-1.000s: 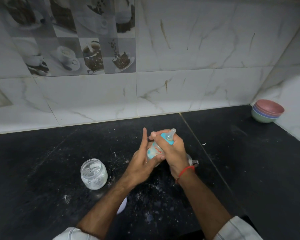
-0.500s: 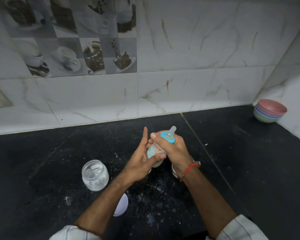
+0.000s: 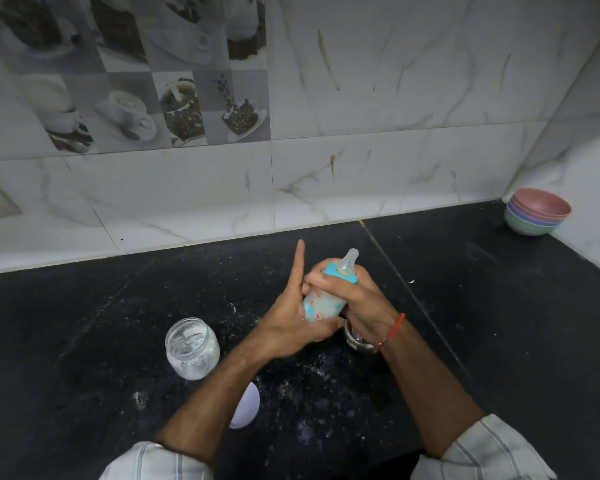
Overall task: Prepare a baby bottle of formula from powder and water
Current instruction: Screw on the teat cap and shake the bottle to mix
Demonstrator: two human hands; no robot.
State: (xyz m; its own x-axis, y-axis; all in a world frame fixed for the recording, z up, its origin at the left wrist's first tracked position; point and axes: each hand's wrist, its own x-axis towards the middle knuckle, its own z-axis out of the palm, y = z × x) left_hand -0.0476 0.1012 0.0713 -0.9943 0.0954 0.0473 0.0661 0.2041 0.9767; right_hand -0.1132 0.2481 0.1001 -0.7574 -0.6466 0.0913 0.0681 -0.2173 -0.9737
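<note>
Nearest the viewer, two striped sleeves (image 3: 485, 452) frame the bottom edge, with bare forearms reaching forward over a black counter (image 3: 84, 323) dusted with white powder. A pale lid (image 3: 245, 407) lies flat on the counter, partly hidden under the left forearm. Just left of it stands an open glass jar (image 3: 192, 348), clear, with a little white residue inside.

Past these, both hands meet around a baby bottle (image 3: 321, 304) held above the counter at centre. The left hand (image 3: 291, 323) supports the bottle's lower body from the left, its thumb curled under the base, its forefinger pointing straight up. The right hand (image 3: 357, 299), wearing a red thread (image 3: 394, 329) at the wrist, wraps its fingers round the neck just below the blue collar. The clear teat points up and to the right. The bottle looks milky white inside.

Compared with a second ago, the bottle sits more upright and the teat stands clear of the right hand; the bottle has rocked between the palms. This suggests mixing is under way, with the cap already on and the task near its end.

A metal cup (image 3: 357, 341) peeks out below the right wrist. Far right, against the tiled wall (image 3: 361, 168), stacked bowls (image 3: 536, 213) sit in the corner.
</note>
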